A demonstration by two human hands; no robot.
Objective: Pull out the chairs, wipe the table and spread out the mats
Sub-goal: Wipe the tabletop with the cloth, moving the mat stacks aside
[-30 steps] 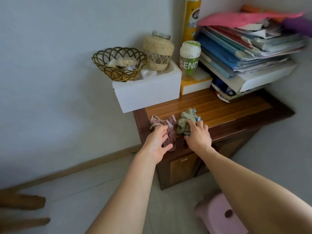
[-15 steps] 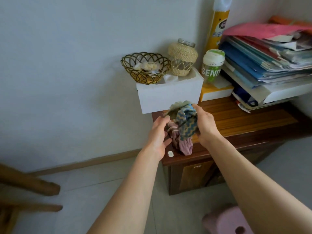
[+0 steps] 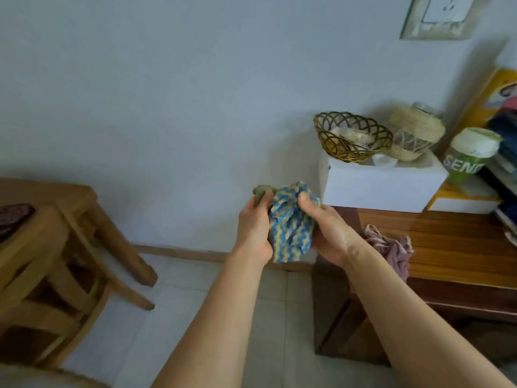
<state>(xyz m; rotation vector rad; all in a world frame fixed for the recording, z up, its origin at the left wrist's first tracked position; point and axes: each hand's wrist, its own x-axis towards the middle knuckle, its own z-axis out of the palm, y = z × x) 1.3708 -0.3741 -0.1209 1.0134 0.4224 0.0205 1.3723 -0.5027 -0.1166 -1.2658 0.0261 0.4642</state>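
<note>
Head view. Both hands met in front of the person, above the tiled floor [image 3: 195,298] and just left of a dark wooden cabinet [image 3: 453,247]. The left hand [image 3: 253,228] gripped the left side of a crumpled blue-and-yellow cloth [image 3: 291,225], its fingers curled round a greenish fold that stuck out at the upper left. The right hand [image 3: 324,228] gripped the cloth's right side, thumb pressed into the fabric near the top. The cloth was held bunched between the two palms, clear of the cabinet top, with its lower edge hanging just below the hands.

A second, pink striped cloth [image 3: 391,247] lay crumpled at the front left corner of the cabinet top, partly draped over the edge and partly hidden behind the right forearm. Farther back on the cabinet stood a white box [image 3: 380,189]. On the box rested a gold wire basket [image 3: 352,138] holding pale items too blurred to identify, and beside it a glass jar wrapped in twine [image 3: 414,135]. To the right of the box, a white-capped green container [image 3: 470,155] stood on a yellow-and-white box [image 3: 461,200]; stacked folders [image 3: 503,135] showed at the frame's right edge.

At the left, a light wooden desk [image 3: 47,197] stood against the wall, with wooden chair parts [image 3: 56,289] close beneath and in front of it. A dark item [image 3: 14,217] lay on the near surface at the far left; what it was cannot be told. A wall socket plate [image 3: 444,12] sat at the upper right.
</note>
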